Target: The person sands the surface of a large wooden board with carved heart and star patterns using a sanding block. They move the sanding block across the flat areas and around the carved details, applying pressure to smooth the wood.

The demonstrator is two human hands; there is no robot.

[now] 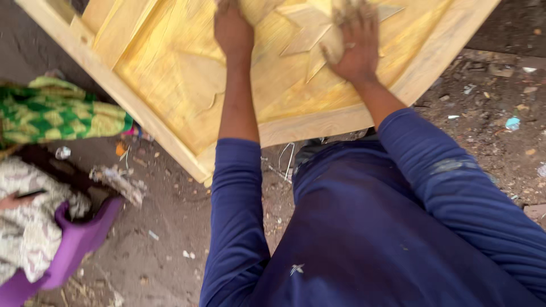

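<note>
Fingers (364, 17) of right hand (355, 48) spread, pressing pad (335, 42) on carved door panel (170, 68) | left hand (232, 28) grip unclear | rubbing midway, star (307, 31) area unfinished

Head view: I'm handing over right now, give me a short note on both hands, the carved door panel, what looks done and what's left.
Left hand: pressed on the yellow carved wooden door panel, near the top edge of the view; whether it grips anything is unclear.
Right hand: spread over a pale wad, seemingly cloth or sanding paper, on the raised star carving.
Panel lies tilted above the littered dirt ground.
Another person's patterned clothes are at the left.
Done: surface looks evenly yellow. Left: cannot tell; most of the panel is out of view.
</note>
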